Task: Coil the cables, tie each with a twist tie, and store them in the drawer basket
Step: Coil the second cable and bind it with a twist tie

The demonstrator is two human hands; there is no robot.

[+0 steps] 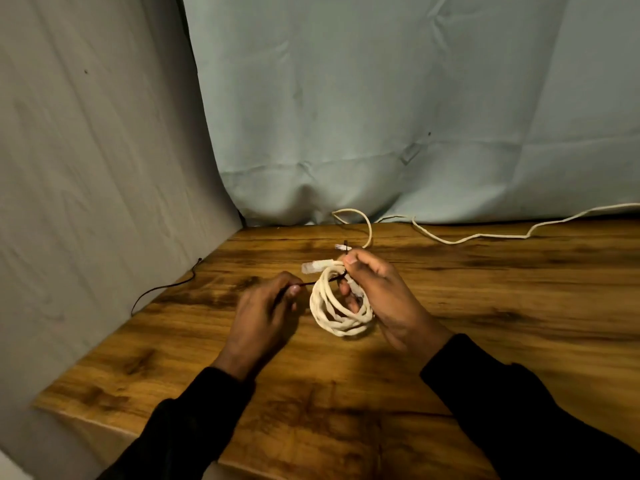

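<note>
A coiled white cable [337, 313] with a clear plug at its top is held upright above the wooden table [485, 306]. My right hand [384, 292] grips the coil at its top right, thumb on the bundle. A thin black twist tie [311, 284] wraps around the coil's top, one end poking up by my right thumb. My left hand [263, 306] pinches the tie's other end to the left of the coil.
A second white cable [460, 239] lies uncoiled along the table's back edge, running off to the right. Another black twist tie [162, 289] lies at the table's left edge against the grey cloth. Pale cloth hangs behind the table.
</note>
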